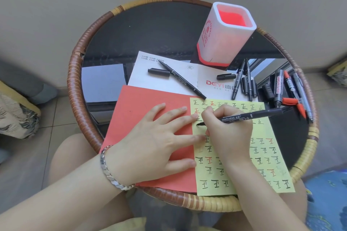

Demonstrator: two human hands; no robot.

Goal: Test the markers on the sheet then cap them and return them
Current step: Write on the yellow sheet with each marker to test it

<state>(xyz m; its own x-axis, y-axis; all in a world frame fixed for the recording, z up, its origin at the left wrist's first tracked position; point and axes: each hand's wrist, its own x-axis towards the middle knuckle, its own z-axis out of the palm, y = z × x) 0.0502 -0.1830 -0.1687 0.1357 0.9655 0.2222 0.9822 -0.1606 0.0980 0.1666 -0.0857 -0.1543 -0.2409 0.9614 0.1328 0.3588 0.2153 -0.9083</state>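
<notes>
My right hand [228, 129] grips a black marker [251, 115], its tip touching the yellow sheet [262, 157] near the sheet's left edge. The sheet carries several rows of black and red test marks. My left hand [159, 137] lies flat with fingers spread, on the red paper [142, 105] and the sheet's left edge. An uncapped black marker [183, 80] lies on the white paper [178, 73] with a loose cap [158, 71] beside it. Another cap [226, 76] lies near several markers [246, 80] at the right. A white and red pen holder [225, 33] stands at the back.
Everything rests on a round dark glass table with a woven rattan rim [75, 73]. More markers, black and red [293, 90], lie at the right edge. A wall stands close behind the table. A cushion [15, 116] lies at the left on the tiled floor.
</notes>
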